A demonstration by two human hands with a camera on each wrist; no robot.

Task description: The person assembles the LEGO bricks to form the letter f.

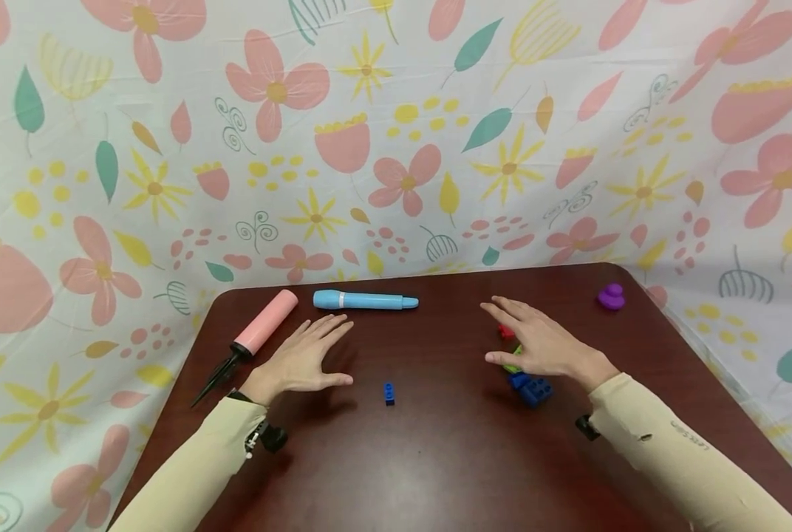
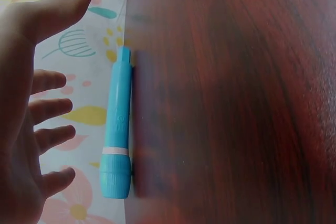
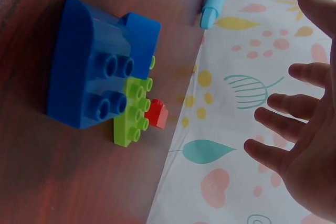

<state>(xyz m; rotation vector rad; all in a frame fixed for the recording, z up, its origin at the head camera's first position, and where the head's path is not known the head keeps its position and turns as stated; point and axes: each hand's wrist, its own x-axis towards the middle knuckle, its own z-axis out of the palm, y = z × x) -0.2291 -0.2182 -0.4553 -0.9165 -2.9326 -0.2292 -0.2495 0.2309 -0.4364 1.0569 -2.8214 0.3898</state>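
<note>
Both hands hover over a dark wooden table with fingers spread and nothing held. My left hand (image 1: 306,360) is above the left side, between a pink hand pump (image 1: 267,322) and a small blue toy brick (image 1: 388,393). Beyond its fingers lies a light blue, microphone-shaped tube (image 1: 366,300), seen lengthwise in the left wrist view. My right hand (image 1: 541,341) is above a group of toy bricks and partly covers them in the head view. The right wrist view shows a large blue brick (image 3: 86,66), a smaller blue brick (image 3: 143,43), a green brick (image 3: 137,106) and a red brick (image 3: 156,114).
A purple toy (image 1: 612,297), rounded and stacked in shape, sits near the far right corner of the table (image 1: 396,473). Behind the table's back edge hangs a white cloth (image 1: 343,244) printed with flowers and leaves. The pump's black end (image 1: 219,377) points toward the left edge.
</note>
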